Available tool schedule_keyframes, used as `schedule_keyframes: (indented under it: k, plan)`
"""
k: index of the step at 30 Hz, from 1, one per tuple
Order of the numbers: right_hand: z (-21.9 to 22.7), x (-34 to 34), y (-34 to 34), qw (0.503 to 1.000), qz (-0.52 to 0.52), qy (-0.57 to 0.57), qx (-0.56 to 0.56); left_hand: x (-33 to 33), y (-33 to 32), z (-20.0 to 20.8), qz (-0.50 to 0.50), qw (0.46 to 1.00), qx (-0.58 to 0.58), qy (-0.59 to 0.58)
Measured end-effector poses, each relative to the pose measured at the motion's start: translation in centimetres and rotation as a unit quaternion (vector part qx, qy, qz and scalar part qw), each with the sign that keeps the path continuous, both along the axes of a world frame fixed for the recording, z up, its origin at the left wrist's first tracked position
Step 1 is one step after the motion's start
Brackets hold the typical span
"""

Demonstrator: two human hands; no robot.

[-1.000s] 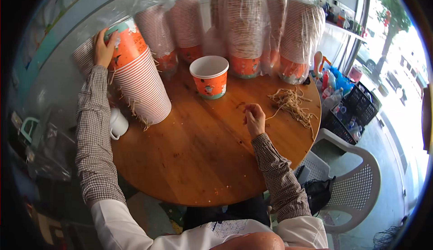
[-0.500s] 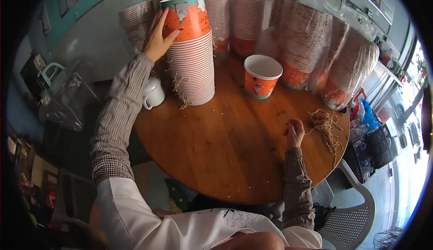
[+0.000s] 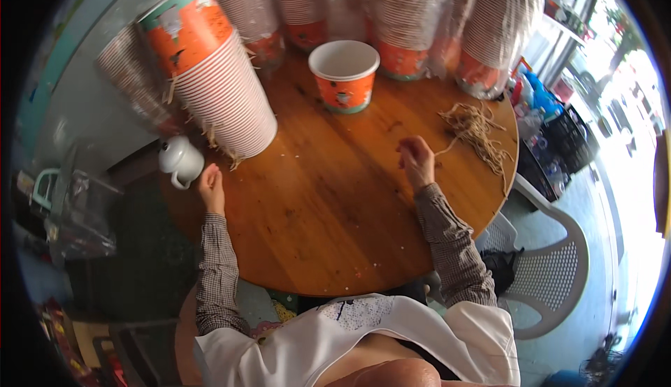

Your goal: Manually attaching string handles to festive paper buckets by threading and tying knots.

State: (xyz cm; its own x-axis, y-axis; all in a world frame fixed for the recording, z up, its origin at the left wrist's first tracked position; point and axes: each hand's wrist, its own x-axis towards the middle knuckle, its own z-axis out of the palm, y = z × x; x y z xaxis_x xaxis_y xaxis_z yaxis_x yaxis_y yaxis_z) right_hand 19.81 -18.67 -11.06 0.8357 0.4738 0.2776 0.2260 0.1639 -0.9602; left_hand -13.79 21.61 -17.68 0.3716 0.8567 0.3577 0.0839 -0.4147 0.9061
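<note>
By the white mug at the table's left, my left hand is raised with its fingers drawn together; whatever they might hold is hidden. My right hand is closed over the right half of the table. A thin strand of string runs from its fingers to a tangled heap of tan string. Upside down, a tall stack of orange and green paper cups stands at the left, string ends poking from its side. A single orange paper cup sits upright, its mouth up, beyond the hands.
Plastic-wrapped cup stacks line the far side of the round wooden table. A grey plastic chair stands at the right. Behind it are black crates with bottles.
My left hand has left the top of the cup stack and come down beside the mug. The view has shifted, moving the table's things within it. My right hand remains closed with the string.
</note>
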Motion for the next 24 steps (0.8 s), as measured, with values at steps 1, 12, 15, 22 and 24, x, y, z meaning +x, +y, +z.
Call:
schedule_keyframes:
  k: [1,12,15,22,24]
  plan:
    - [-0.1,-0.1,-0.3,1.0,-0.001,-0.012,-0.01,1.9,0.5,-0.4,0.028,0.997,-0.046,-0.05]
    - [2.5,-4.6,0.2,0.985,0.065,-0.125,-0.104,10.0,3.9,3.7,0.123,0.922,-0.291,-0.223]
    - [2.0,-5.2,0.9,0.982,0.102,-0.107,-0.118,8.6,5.8,3.2,0.124,0.92,-0.279,-0.246]
    - [0.2,-5.6,5.9,0.99,0.118,0.031,-0.076,8.8,3.8,4.5,0.125,0.92,-0.293,-0.227]
    - [-1.1,-5.3,10.7,0.982,0.172,-0.021,-0.072,10.0,2.9,4.4,0.081,0.916,-0.309,-0.243]
